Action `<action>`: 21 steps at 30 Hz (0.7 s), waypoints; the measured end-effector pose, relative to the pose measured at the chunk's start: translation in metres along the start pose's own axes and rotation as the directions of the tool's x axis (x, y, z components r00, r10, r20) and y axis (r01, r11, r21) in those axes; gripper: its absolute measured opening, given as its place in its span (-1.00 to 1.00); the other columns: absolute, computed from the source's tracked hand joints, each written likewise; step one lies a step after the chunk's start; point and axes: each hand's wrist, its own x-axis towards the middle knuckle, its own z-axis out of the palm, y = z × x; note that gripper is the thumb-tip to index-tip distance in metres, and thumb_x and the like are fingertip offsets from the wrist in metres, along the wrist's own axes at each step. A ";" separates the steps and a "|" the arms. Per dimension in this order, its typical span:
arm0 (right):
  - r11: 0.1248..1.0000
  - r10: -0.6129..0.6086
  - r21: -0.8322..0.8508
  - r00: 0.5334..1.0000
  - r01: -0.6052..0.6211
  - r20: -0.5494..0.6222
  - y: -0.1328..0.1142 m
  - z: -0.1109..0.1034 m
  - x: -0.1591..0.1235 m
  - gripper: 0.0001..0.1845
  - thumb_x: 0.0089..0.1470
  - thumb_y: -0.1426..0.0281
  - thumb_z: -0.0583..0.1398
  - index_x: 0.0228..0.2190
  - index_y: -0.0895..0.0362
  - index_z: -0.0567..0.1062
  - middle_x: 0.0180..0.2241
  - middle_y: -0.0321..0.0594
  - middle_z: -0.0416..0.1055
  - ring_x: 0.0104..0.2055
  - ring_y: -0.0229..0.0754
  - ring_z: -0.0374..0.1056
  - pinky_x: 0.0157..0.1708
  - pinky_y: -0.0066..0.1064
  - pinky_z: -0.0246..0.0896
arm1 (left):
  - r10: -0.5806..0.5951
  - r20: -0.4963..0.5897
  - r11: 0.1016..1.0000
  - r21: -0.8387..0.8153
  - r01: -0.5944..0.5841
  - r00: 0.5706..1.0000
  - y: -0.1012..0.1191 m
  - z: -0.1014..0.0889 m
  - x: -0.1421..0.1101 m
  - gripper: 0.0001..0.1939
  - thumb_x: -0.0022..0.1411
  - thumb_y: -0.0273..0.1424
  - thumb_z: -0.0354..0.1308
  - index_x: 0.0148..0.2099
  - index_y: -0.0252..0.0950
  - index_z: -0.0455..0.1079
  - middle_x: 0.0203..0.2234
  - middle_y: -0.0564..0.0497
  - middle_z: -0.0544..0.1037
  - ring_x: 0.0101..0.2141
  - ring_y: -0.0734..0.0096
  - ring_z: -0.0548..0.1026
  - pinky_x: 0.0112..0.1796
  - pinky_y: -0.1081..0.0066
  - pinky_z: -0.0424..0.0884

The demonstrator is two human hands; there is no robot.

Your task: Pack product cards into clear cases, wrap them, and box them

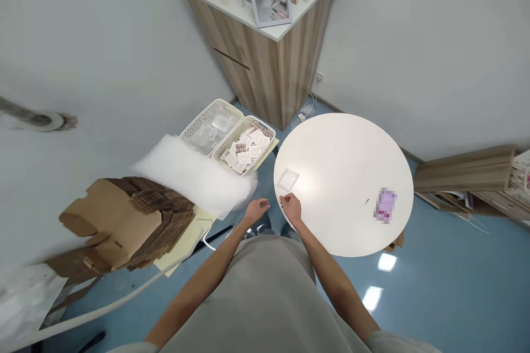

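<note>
My left hand [256, 210] hovers in front of my body, just off the right end of the white foam sheets [194, 171]. Its fingers are drawn together, and no object shows between them. At the left rim of the round white table [343, 154] is my right hand [292, 208], its fingers curled in a pinch. Whatever lies between those fingertips, if anything, is too small to make out. A small flat whitish packet [287, 179] rests on the table just beyond my right hand, apart from it.
Two white baskets stand behind the foam, one with clear plastic bags [213, 127], one with printed cards [247, 149]. Folded brown cardboard boxes [136, 220] are stacked at left. A blurred purple item [385, 206] lies on the table's right side. A wooden cabinet [265, 60] fills the corner.
</note>
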 end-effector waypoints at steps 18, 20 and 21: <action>0.954 -0.119 0.297 0.963 0.043 0.241 -0.048 0.058 -0.065 -0.66 0.25 0.02 0.22 -0.35 0.02 0.43 -0.30 -0.11 0.64 -0.33 -0.04 0.62 -0.27 -0.26 0.51 | -0.088 -0.403 0.889 -0.444 -0.111 0.911 -0.061 -0.082 -0.089 -0.61 0.39 -0.15 0.25 0.15 -0.23 0.59 0.07 -0.12 0.71 0.13 0.07 0.64 0.14 0.23 0.57; 0.956 -0.126 0.287 0.966 0.057 0.228 -0.063 0.064 -0.073 -0.65 0.24 0.01 0.22 -0.36 0.02 0.44 -0.30 -0.10 0.64 -0.33 -0.03 0.61 -0.26 -0.24 0.52 | -0.070 -0.448 0.883 -0.443 -0.154 0.891 -0.073 -0.107 -0.090 -0.61 0.39 -0.17 0.24 0.15 -0.25 0.58 0.05 -0.14 0.71 0.10 0.08 0.65 0.12 0.23 0.57; 0.958 -0.134 0.280 0.965 0.068 0.225 -0.071 0.068 -0.078 -0.64 0.24 0.01 0.23 -0.36 0.03 0.44 -0.30 -0.09 0.64 -0.33 -0.03 0.61 -0.25 -0.24 0.52 | -0.060 -0.475 0.883 -0.435 -0.175 0.878 -0.080 -0.119 -0.092 -0.61 0.40 -0.18 0.23 0.14 -0.25 0.58 0.04 -0.14 0.72 0.08 0.10 0.66 0.12 0.23 0.56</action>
